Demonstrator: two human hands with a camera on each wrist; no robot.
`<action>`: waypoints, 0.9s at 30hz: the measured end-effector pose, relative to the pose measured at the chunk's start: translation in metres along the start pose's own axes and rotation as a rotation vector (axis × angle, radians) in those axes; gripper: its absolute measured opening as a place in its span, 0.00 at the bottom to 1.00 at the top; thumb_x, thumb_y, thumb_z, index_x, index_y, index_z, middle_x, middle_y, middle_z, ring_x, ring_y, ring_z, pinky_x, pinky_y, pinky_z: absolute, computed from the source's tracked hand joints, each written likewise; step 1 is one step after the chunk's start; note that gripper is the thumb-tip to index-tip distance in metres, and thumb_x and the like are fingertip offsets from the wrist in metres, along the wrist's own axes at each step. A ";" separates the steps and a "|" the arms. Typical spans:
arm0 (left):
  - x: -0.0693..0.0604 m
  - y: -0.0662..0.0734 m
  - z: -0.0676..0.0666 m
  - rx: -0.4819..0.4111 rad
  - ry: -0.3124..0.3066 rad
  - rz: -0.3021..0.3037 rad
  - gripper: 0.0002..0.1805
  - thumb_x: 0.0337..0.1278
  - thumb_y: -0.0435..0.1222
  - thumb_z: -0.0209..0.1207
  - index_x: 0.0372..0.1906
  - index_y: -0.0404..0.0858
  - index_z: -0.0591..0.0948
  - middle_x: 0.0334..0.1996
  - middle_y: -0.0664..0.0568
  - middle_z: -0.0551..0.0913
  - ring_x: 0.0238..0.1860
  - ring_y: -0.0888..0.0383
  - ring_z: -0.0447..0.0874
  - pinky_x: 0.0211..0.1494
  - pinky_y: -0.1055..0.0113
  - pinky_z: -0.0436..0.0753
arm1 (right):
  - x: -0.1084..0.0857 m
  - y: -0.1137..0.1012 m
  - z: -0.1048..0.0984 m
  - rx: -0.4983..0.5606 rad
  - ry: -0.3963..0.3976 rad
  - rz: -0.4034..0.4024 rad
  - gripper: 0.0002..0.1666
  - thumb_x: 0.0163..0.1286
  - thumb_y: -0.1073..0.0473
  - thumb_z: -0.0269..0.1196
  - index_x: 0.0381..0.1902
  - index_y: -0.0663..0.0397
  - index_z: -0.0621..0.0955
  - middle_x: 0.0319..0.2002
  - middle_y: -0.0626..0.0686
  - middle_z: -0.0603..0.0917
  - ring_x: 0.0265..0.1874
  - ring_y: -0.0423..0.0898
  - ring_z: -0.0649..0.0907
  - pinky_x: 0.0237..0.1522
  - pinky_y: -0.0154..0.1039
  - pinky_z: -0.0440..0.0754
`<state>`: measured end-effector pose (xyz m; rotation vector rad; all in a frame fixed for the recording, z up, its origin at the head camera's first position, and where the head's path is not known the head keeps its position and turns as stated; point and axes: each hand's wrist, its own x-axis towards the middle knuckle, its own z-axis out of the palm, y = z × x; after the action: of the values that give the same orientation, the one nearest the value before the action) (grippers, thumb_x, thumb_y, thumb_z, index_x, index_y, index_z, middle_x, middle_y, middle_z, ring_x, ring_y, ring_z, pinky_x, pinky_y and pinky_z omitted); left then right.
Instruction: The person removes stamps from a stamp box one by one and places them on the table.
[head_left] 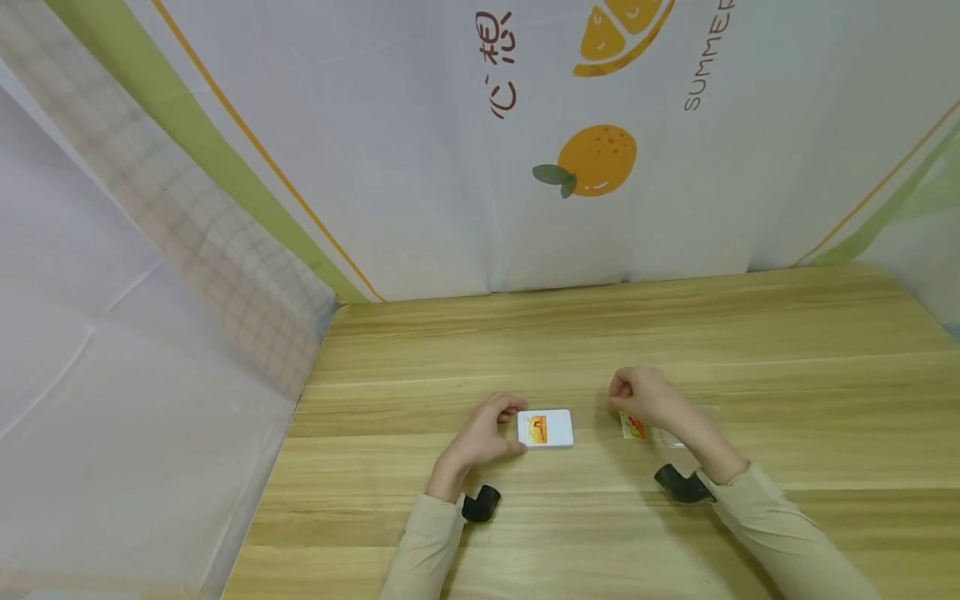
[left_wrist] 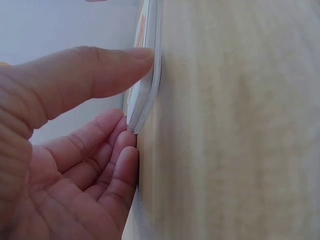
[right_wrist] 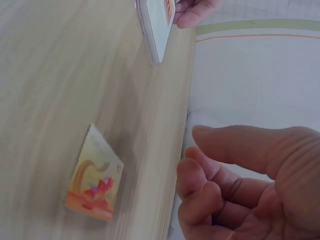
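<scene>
Two jobs: steady white case (head_left: 560, 429) with left hand (head_left: 482, 435) pinching its edges. At right, with right hand (head_left: 648, 397) loosely curled, empty, lift stamp (right_wrist: 97, 182) edge-first.

My right hand (head_left: 648, 396) hides part of loose stamp (head_left: 634, 427); my forearm (head_left: 712, 452) covers part of clear plastic (head_left: 672, 442); orange slice (head_left: 602, 37) cut off above.

A plain, light beige left sleeve (head_left: 424, 540) ends just behind the bare left hand (head_left: 484, 435); a matching right sleeve (head_left: 783, 525), creased near its end, stops behind the bare right hand (head_left: 652, 397). A black, bent left mount (head_left: 483, 504) juts inward behind the left hand; a black, elbow-shaped right mount (head_left: 681, 485) does likewise behind the right.
</scene>
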<state>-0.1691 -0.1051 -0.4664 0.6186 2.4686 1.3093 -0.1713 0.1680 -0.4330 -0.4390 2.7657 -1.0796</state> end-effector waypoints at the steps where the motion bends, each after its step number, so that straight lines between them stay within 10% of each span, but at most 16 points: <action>1: 0.000 0.000 0.000 0.000 0.000 -0.001 0.31 0.36 0.22 0.69 0.54 0.28 0.74 0.50 0.45 0.75 0.51 0.50 0.72 0.57 0.59 0.73 | 0.000 -0.001 0.000 0.000 0.000 -0.001 0.05 0.58 0.68 0.64 0.25 0.62 0.77 0.19 0.49 0.75 0.19 0.41 0.72 0.21 0.32 0.71; 27: 0.000 -0.001 0.001 0.012 0.006 0.006 0.31 0.36 0.22 0.69 0.54 0.29 0.75 0.49 0.46 0.75 0.50 0.51 0.73 0.56 0.60 0.74 | 0.007 -0.007 0.007 0.017 -0.006 -0.021 0.05 0.57 0.68 0.64 0.25 0.61 0.78 0.19 0.48 0.74 0.20 0.41 0.71 0.22 0.32 0.70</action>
<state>-0.1691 -0.1050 -0.4676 0.6259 2.4833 1.3016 -0.1748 0.1563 -0.4330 -0.4695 2.7504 -1.1045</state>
